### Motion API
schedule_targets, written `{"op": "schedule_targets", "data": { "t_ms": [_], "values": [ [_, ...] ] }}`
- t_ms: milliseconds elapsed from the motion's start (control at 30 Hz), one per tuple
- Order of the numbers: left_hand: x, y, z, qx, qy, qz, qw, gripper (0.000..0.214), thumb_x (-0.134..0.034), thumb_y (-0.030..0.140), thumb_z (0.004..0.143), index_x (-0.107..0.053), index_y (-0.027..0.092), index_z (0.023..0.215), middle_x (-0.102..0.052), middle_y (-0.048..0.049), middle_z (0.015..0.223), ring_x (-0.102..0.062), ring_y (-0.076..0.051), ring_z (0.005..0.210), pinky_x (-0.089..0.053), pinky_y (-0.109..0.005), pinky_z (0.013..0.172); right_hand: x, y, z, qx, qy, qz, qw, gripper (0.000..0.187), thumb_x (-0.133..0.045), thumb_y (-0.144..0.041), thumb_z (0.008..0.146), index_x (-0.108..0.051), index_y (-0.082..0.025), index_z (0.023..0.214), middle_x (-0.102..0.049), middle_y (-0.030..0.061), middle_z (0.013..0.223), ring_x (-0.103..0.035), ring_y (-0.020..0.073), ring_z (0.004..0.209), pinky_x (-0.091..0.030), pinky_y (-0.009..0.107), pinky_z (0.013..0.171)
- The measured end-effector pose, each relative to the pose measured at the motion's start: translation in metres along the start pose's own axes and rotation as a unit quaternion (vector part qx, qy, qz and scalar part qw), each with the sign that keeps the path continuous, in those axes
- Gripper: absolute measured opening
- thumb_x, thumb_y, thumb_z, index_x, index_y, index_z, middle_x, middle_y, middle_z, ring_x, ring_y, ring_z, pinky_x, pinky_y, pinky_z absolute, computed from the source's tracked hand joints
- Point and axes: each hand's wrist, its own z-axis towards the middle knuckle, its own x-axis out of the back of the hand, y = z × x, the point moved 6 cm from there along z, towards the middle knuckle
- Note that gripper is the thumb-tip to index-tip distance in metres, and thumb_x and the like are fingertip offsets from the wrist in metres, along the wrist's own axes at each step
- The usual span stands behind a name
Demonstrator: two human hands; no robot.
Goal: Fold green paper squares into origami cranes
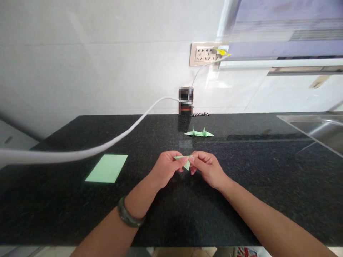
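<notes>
My left hand (167, 166) and my right hand (206, 167) meet above the middle of the black granite counter (241, 185). Both pinch a small folded piece of pale green paper (184, 160) between thumb and fingertips, one hand at each end. The paper is narrow with a pointed flap hanging down. A dark bracelet (128, 216) circles my left wrist. Farther back on the counter lies a finished green paper crane (199, 133), apart from my hands.
A flat stack of green paper sheets (107, 168) lies to the left. A white cable (93, 150) crosses from the left to a small dark device (185, 101) by the wall. A wall socket (205, 54) is above. A steel sink (316, 130) sits at right.
</notes>
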Motion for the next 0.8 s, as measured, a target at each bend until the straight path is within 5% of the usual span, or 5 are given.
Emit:
{"op": "schedule_targets", "data": {
  "t_ms": [267,433,600,800],
  "values": [
    [0.006,-0.006,0.004,0.044,0.019,-0.067,0.997,0.025,-0.066,0.033,0.065,-0.053,0.012,0.059,-0.052,0.0021,0.055,-0.047,-0.006,0.050,-0.038,-0.019,0.049,-0.007,0.006,0.000,-0.039,-0.057,-0.033,0.997,0.019,-0.055,-0.030,0.076,-0.050,-0.015,0.064,-0.046,-0.0039,0.055,-0.042,0.0062,0.045,-0.036,0.021,0.046],
    [0.005,-0.007,0.004,0.055,0.042,-0.063,0.996,0.029,-0.063,0.040,0.067,-0.055,0.012,0.063,-0.054,0.0009,0.059,-0.053,-0.008,0.055,-0.045,-0.024,0.058,0.000,-0.003,-0.002,0.059,0.039,-0.129,0.989,0.015,-0.059,-0.022,0.073,-0.046,-0.019,0.079,-0.044,-0.0039,0.065,-0.041,0.0074,0.052,-0.035,0.020,0.048],
    [0.006,-0.010,0.004,0.064,0.058,-0.039,0.995,0.036,-0.056,0.048,0.070,-0.058,0.012,0.069,-0.057,-0.0017,0.060,-0.054,-0.010,0.054,-0.045,-0.024,0.055,-0.003,-0.011,-0.004,0.129,0.028,-0.259,0.957,0.018,-0.057,-0.017,0.072,-0.052,-0.019,0.089,-0.048,0.0009,0.079,-0.044,0.0095,0.059,-0.039,0.022,0.052],
    [0.010,-0.011,0.005,0.058,0.070,-0.037,0.995,0.037,-0.055,0.049,0.070,-0.058,0.012,0.067,-0.055,-0.0005,0.057,-0.053,-0.009,0.053,-0.044,-0.022,0.054,-0.004,-0.016,-0.005,0.176,0.005,-0.288,0.941,0.018,-0.054,-0.014,0.075,-0.058,-0.020,0.092,-0.050,0.0032,0.082,-0.046,0.0110,0.064,-0.040,0.024,0.056]
  ]
}}
